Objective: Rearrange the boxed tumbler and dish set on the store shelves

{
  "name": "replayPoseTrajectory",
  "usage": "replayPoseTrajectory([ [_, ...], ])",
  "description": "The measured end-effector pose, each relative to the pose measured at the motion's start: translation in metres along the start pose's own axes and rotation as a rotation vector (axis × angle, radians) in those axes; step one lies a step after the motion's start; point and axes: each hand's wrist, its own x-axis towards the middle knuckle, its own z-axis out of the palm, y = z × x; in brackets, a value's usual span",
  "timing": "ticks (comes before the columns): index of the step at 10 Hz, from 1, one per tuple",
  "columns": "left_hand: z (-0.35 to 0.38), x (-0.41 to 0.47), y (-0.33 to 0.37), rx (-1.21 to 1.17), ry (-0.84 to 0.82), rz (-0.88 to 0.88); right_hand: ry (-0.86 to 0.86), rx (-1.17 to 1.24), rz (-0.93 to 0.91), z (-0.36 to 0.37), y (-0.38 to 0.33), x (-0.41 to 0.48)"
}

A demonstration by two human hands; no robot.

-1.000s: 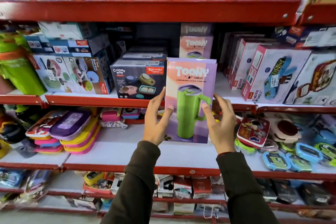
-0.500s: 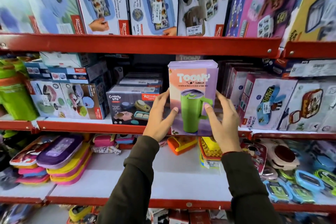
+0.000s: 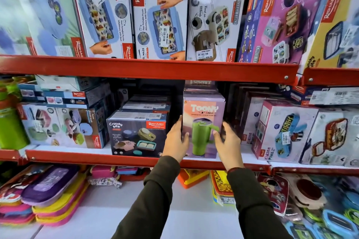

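Observation:
The purple and pink Toony tumbler box (image 3: 204, 114), printed with a green mug, stands upright on the middle red shelf (image 3: 97, 158). My left hand (image 3: 175, 139) presses its left edge. My right hand (image 3: 227, 141) is at its right front, blurred, fingers spread near the box. The dark Crunchy Bite dish set box (image 3: 136, 136) sits just left of the tumbler box, touching my left hand's side. More Toony boxes (image 3: 200, 85) are stacked behind.
Lunch box cartons (image 3: 159, 19) fill the top shelf. Kidzee boxes (image 3: 281, 132) crowd the right of the middle shelf, more boxed sets (image 3: 58, 126) the left. Flat plastic lunch boxes (image 3: 50, 196) lie on the lower shelf.
The tumbler box went from held in front of the lower shelf up and back onto the middle shelf. Both hands followed it; the right hand's grip has loosened.

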Motion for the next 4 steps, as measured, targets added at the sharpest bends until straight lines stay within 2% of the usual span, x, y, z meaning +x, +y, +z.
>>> replayPoseTrajectory([
  [3, 0.002, -0.005, -0.001, -0.051, 0.034, -0.018, 0.009, 0.002, -0.053, -0.002, -0.002, -0.004],
  [4, -0.001, -0.017, 0.006, -0.204, 0.166, 0.093, 0.183, 0.044, -0.212, -0.006, -0.012, -0.012],
])
